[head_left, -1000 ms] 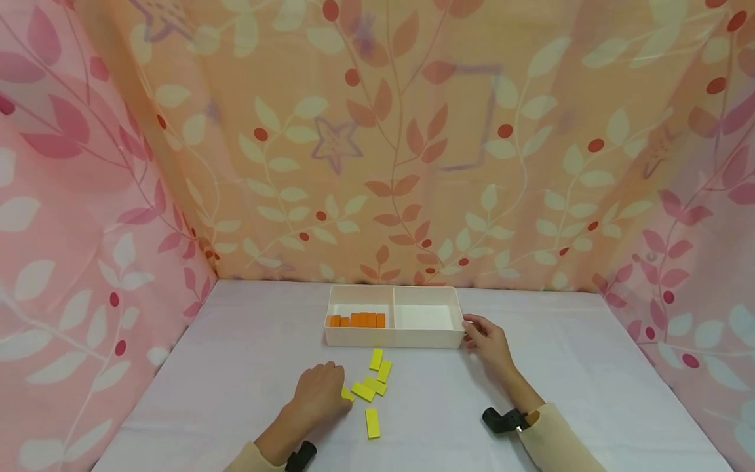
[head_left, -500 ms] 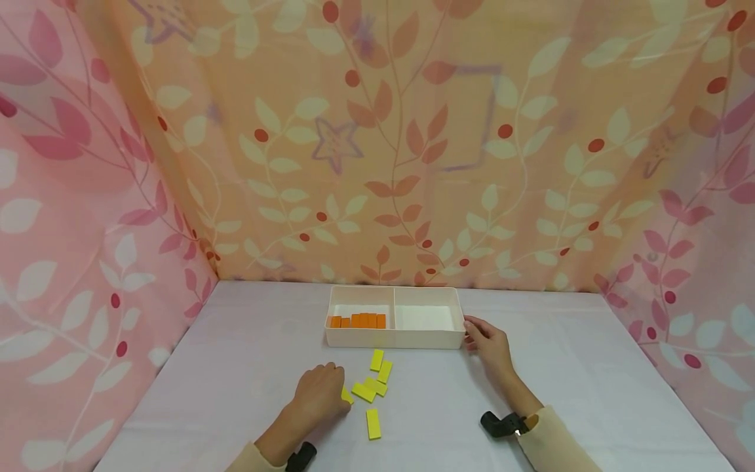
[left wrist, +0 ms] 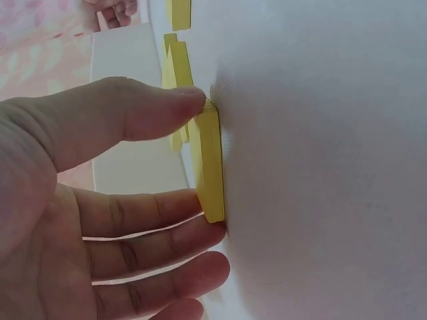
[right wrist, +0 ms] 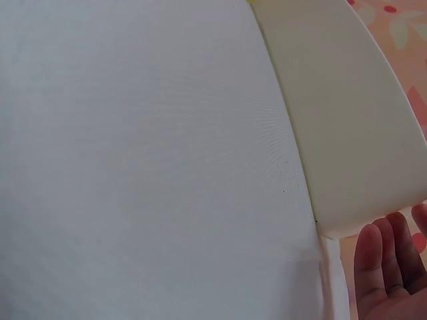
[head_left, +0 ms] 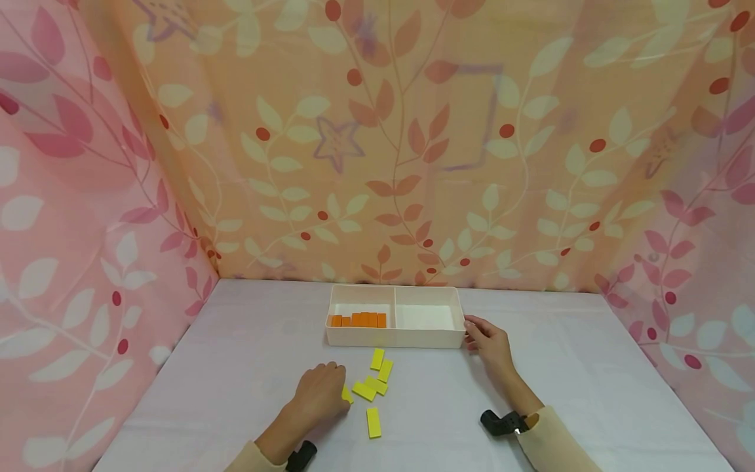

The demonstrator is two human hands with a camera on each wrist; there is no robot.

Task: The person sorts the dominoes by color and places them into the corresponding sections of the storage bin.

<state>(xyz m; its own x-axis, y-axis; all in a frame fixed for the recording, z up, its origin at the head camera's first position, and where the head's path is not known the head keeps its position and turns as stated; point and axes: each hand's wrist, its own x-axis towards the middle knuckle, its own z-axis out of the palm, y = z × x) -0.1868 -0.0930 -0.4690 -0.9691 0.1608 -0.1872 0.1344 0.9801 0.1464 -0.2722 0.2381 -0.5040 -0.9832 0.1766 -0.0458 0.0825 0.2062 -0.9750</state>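
Note:
My left hand (head_left: 320,392) pinches a yellow block (left wrist: 210,167) by its ends, thumb at one end and fingertips at the other; the block stays at the table surface. Several more yellow blocks (head_left: 364,391) lie just right of this hand, some overlapping. Behind them is a white box (head_left: 395,338) with two compartments. Orange blocks (head_left: 368,320) stand in a row in its left compartment, along the front wall. At the box's right end, my right hand (head_left: 491,342) touches the end wall with fairly straight fingers (right wrist: 369,250).
A white cloth covers the table (head_left: 259,328). Patterned curtains (head_left: 389,144) enclose it at the back and both sides, with the box near the back one. A single yellow block (head_left: 374,423) lies nearer the front than the others.

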